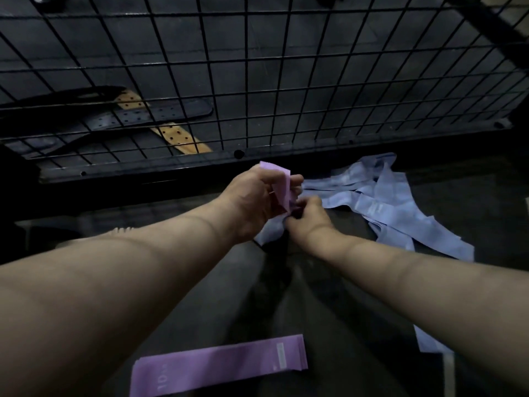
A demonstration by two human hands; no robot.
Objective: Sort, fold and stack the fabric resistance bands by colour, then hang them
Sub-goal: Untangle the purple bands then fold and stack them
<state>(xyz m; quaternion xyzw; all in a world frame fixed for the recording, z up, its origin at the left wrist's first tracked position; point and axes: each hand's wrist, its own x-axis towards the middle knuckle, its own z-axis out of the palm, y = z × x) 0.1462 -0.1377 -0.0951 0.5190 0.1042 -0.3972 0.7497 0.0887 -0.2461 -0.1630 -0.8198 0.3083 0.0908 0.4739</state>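
Where the hands meet: left hand [254,199] grips a purple band [277,181]; right hand [307,217] pinches its lower end.
Centre right: blue bands [386,207], heaped.
Bottom: second purple band [220,365], flat.

— What stops you ahead?
— At twelve o'clock the wire grid [257,81] runs across the whole width, just past my left grip [252,202] and right grip [307,216]. Both are closed on the held purple band [279,181]. At ten, belts [148,116] lie behind the mesh.
— And sideways?
— From one to four o'clock, loose blue bands [386,207] sprawl over the dark surface [472,196], right up to my right grip. Nine o'clock is bare and dark.
— Toward you?
— At six a flat purple band [220,365] lies between my forearms, well apart from both grips. A blue piece [429,342] lies at five, beside my right forearm. The stretch between is bare.
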